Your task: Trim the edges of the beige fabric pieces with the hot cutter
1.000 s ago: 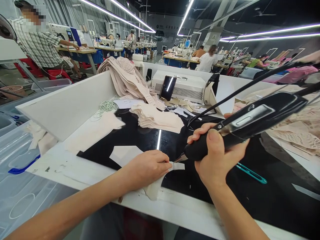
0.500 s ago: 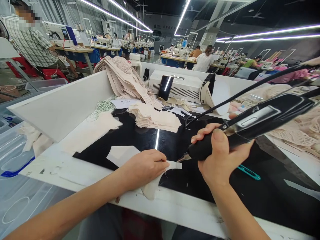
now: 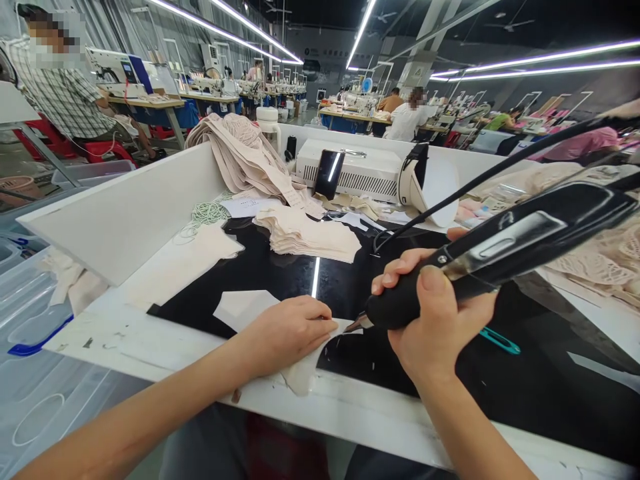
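My left hand (image 3: 290, 330) presses down on a cream fabric piece (image 3: 301, 375) at the near edge of the black work surface, its fingers curled together. A pale, angular end (image 3: 243, 307) shows to the left of that hand; whether it is fabric or a paper pattern I cannot tell. My right hand (image 3: 440, 320) is wrapped round a black corded hand tool (image 3: 515, 247) with a narrow metal tip. This tip meets the pale strip just right of my left fingertips. Part of the piece is hidden under my left hand.
A stack of cream fabric pieces (image 3: 310, 233) lies beyond my hands. A white vented box (image 3: 350, 170) and a phone (image 3: 329, 175) stand behind. Green thread (image 3: 207, 215) is at the left, a teal tool (image 3: 500, 340) at the right. The cable (image 3: 465, 190) runs off right.
My right hand has moved the tool slightly left, bringing its tip closer to my left fingertips. The left hand stays pressed on the fabric. The view has shifted slightly.
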`<move>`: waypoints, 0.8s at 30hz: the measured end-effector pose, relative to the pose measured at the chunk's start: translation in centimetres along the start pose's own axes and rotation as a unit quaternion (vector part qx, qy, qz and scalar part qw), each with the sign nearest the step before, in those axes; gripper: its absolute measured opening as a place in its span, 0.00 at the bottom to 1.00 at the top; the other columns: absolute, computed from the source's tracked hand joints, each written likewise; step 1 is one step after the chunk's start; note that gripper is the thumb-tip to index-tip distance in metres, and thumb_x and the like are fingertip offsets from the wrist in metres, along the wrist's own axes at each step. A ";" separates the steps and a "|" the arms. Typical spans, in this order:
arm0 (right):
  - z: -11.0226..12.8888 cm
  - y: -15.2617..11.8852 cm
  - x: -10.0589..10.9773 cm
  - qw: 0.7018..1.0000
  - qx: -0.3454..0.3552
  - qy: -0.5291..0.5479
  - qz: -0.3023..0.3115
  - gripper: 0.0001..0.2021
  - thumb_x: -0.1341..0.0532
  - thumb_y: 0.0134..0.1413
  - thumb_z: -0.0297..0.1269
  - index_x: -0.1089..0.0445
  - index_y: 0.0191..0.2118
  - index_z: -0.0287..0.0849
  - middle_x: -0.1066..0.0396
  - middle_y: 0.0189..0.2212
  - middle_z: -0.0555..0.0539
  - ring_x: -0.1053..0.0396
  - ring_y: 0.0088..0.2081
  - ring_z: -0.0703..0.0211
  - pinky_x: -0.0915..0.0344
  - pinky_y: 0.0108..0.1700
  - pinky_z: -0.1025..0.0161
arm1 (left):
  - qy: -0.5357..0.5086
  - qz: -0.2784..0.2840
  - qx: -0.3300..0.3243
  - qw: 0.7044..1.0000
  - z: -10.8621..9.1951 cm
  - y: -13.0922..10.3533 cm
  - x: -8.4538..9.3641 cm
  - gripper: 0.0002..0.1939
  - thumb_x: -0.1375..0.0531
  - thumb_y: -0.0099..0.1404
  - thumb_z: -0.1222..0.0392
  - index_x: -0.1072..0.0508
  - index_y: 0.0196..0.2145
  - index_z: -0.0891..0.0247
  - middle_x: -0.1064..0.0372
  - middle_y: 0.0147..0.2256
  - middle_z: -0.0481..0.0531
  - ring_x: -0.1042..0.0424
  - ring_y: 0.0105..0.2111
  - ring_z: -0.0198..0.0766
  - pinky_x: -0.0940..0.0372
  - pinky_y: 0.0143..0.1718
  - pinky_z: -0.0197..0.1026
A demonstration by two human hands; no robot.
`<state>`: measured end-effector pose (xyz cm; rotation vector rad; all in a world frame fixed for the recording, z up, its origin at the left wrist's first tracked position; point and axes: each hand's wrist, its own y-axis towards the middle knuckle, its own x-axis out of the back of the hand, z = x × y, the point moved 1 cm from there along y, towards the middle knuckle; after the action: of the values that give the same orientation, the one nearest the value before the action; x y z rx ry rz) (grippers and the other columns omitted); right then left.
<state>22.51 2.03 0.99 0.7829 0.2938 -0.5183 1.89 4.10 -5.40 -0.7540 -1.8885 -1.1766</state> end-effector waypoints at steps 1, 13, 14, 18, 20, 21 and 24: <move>-0.1 -0.1 -0.1 1.000 0.000 -0.005 0.001 0.27 0.13 0.57 0.52 0.25 0.53 0.54 0.21 0.33 0.60 0.25 0.24 0.61 0.24 0.24 0.62 | 0.001 0.002 0.000 1.000 0.0 0.0 0.0 0.19 0.43 0.96 0.57 0.11 0.58 0.63 0.14 0.53 0.59 0.14 0.51 0.45 0.17 0.57 0.45; 0.2 0.5 0.5 1.000 0.007 -0.022 -0.020 0.25 0.16 0.58 0.47 0.29 0.50 0.53 0.22 0.34 0.60 0.25 0.25 0.62 0.23 0.26 0.63 | 0.004 -0.004 -0.005 1.000 0.0 0.0 0.0 0.19 0.44 0.96 0.58 0.12 0.57 0.64 0.13 0.54 0.59 0.14 0.51 0.45 0.17 0.57 0.45; 0.2 0.7 0.8 0.999 0.012 -0.028 -0.027 0.25 0.16 0.57 0.47 0.29 0.51 0.53 0.23 0.34 0.60 0.25 0.25 0.63 0.24 0.26 0.63 | 0.003 -0.007 -0.009 1.000 0.0 0.0 0.0 0.19 0.44 0.96 0.58 0.12 0.56 0.64 0.13 0.53 0.59 0.14 0.51 0.45 0.17 0.57 0.45; -0.1 0.7 1.6 0.999 0.009 -0.041 -0.033 0.27 0.16 0.55 0.48 0.28 0.52 0.54 0.23 0.34 0.60 0.26 0.25 0.63 0.25 0.25 0.63 | 0.005 -0.005 -0.005 1.000 0.1 -0.1 -0.1 0.16 0.41 0.95 0.60 0.12 0.58 0.63 0.13 0.55 0.59 0.13 0.52 0.45 0.15 0.58 0.47; -0.2 0.6 1.7 0.999 0.006 -0.035 -0.036 0.28 0.14 0.54 0.50 0.28 0.52 0.54 0.23 0.34 0.60 0.26 0.25 0.62 0.24 0.25 0.63 | 0.004 -0.006 -0.006 1.000 0.1 -0.1 -0.1 0.15 0.41 0.95 0.60 0.12 0.58 0.63 0.13 0.55 0.59 0.13 0.52 0.46 0.14 0.57 0.48; -0.2 0.6 1.7 0.999 0.008 -0.031 -0.038 0.29 0.14 0.54 0.51 0.28 0.52 0.54 0.23 0.33 0.60 0.26 0.25 0.62 0.25 0.25 0.63 | 0.003 -0.009 -0.008 1.000 0.1 -0.2 0.0 0.15 0.41 0.95 0.60 0.12 0.59 0.64 0.13 0.55 0.59 0.13 0.52 0.46 0.14 0.57 0.48; -0.2 0.5 1.5 0.999 0.016 -0.033 -0.035 0.30 0.13 0.54 0.53 0.28 0.51 0.53 0.23 0.33 0.60 0.26 0.24 0.62 0.25 0.25 0.63 | 0.006 -0.012 -0.011 1.000 0.0 -0.2 0.0 0.15 0.41 0.95 0.60 0.12 0.59 0.64 0.13 0.55 0.58 0.13 0.51 0.45 0.14 0.57 0.47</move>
<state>23.99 2.00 0.53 0.7869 0.2523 -0.6151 1.70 4.02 -5.54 -0.7365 -1.8831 -1.2150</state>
